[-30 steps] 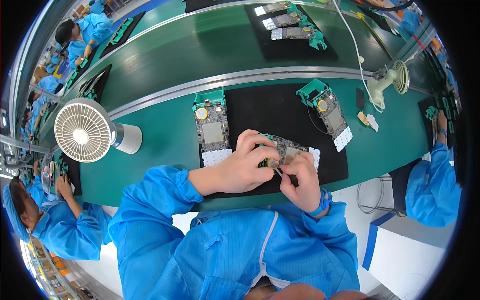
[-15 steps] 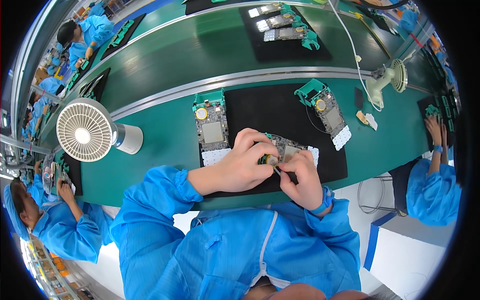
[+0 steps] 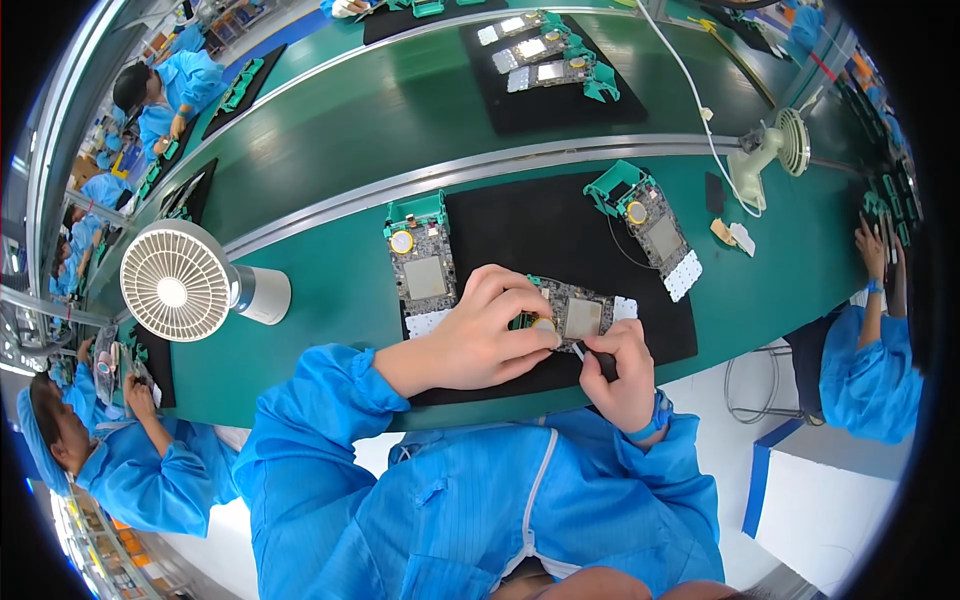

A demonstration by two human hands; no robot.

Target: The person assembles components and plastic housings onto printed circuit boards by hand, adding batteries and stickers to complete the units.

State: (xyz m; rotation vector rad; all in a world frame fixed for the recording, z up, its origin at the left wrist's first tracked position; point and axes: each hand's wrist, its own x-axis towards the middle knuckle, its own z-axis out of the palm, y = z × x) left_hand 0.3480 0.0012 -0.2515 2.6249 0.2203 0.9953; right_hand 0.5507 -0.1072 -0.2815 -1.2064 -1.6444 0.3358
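Observation:
A green and grey circuit board [image 3: 578, 312] lies on the black mat [image 3: 520, 230] at the near edge of the green bench. My left hand [image 3: 478, 330] covers the board's left end and pinches it, fingertips on a round gold part. My right hand [image 3: 620, 368] is closed around a thin white tool whose tip touches the board's near edge. Both forearms wear blue sleeves.
Two more circuit boards lie on the mat, one on the left [image 3: 420, 265] and one on the right [image 3: 650, 222]. A white desk fan [image 3: 185, 292] stands on my left, a smaller fan [image 3: 775, 150] at the right. Other people in blue work on both sides [image 3: 870, 340].
Both hands stay on the board with only slight finger shifts. The person at the right has raised their hands onto the bench.

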